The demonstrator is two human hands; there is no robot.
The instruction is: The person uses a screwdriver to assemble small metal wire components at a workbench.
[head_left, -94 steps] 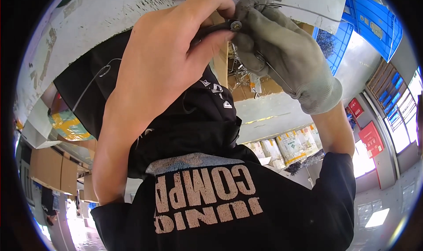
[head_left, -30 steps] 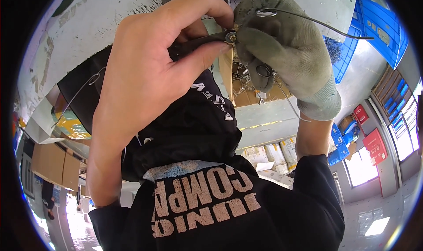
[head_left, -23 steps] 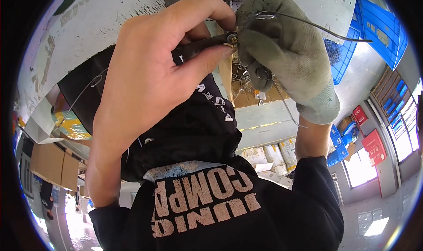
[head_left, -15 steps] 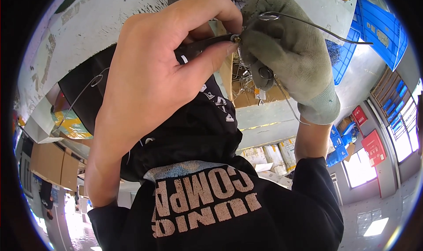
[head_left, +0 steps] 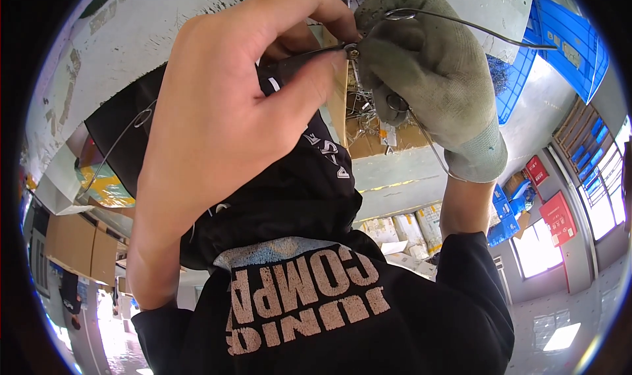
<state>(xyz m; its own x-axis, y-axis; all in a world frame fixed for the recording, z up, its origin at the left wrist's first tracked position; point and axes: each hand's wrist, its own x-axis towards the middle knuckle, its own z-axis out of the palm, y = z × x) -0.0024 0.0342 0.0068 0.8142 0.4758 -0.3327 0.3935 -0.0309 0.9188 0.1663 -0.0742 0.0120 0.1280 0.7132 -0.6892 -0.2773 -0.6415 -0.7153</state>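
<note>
Gripping a dark slim tool [head_left: 296, 57], the bare left hand [head_left: 230, 118] closes thumb and fingers round its handle and brings the tip to a small metal joint [head_left: 352, 50]. Right of that joint, the gloved right hand [head_left: 428, 79] is clenched on a bent steel wire [head_left: 474, 27], whose loop sits against the joint while its free end runs off right toward blue crates [head_left: 559, 52]. Judging by this, the wire is being fastened; next would call for a steady, controlled turn at the joint.

Bare L hand [head_left: 230, 118] pinching w/ thumb & fingertips, gloved R hand [head_left: 428, 72] fisted alongside, touching.
</note>
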